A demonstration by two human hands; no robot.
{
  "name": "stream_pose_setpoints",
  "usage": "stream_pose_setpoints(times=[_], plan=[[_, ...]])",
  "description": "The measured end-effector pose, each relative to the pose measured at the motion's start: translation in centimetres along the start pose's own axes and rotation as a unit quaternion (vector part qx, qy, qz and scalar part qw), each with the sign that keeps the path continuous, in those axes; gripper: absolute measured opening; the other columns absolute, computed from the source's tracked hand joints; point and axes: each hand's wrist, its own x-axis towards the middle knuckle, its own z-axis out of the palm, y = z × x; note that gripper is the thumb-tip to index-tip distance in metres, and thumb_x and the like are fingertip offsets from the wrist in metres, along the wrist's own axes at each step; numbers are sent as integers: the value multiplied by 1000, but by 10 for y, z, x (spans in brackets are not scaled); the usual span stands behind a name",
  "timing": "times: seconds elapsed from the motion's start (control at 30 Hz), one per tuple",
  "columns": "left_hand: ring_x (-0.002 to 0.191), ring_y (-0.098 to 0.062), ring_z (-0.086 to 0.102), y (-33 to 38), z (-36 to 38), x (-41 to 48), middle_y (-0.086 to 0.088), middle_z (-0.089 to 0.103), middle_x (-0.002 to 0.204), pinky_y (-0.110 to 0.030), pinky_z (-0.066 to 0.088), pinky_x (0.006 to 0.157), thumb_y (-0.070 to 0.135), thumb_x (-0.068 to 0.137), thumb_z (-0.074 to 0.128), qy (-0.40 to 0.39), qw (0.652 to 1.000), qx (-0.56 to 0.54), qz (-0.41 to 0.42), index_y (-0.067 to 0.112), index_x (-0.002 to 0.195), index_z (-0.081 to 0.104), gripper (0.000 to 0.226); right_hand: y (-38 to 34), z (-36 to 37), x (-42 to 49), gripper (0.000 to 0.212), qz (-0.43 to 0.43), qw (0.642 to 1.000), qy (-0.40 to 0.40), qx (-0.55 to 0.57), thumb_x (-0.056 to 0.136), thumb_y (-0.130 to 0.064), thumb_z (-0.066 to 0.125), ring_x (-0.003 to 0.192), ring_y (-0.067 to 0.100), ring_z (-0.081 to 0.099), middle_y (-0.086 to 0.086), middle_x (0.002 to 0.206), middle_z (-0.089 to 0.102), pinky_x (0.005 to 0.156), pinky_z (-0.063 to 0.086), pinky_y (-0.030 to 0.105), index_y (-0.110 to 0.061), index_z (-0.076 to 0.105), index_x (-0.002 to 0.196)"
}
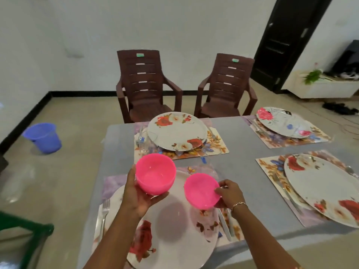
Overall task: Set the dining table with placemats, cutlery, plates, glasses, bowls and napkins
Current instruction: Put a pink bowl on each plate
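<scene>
Two pink bowls are held in the air above the near plate (pixel 174 235), apart from each other. The left bowl (pixel 155 172) is held roughly upright and is cupped by the left hand (pixel 139 195). The palm is turned upward, the thumb is laid along the bowl's left wall and the fingers are curled under its base. The right bowl (pixel 201 191) is turned with its opening toward the camera and is pinched at its right rim by the right hand (pixel 230 195). A bracelet (pixel 240 204) is worn at that wrist. Both forearms are stretched forward from the lower edge. The near plate lies on a placemat (pixel 112 185) on the grey table (pixel 239 152), with a fork (pixel 104 212) at its left.
</scene>
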Motion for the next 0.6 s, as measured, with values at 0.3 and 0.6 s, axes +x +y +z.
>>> stream_pose_setpoints(times=[0.3,0.6], plan=[[92,-40,62,8,-10,6,-19,63,106,-57,55,65,61,81,48,22,1000,0,12,17,118,54,57,-7,54,30,14,33,999,-24,1,81,2,54,64,40,67,17,77,64,57,57,50,-11,52,80],[106,-45,57,-13,20,15,-21,57,123,-54,56,63,56,71,53,-26,997,53,-47,19,129,51,69,-5,41,38,10,4,998,-15,-59,83,-20,63,61,24,62,10,77,65,64,57,36,-18,53,80]])
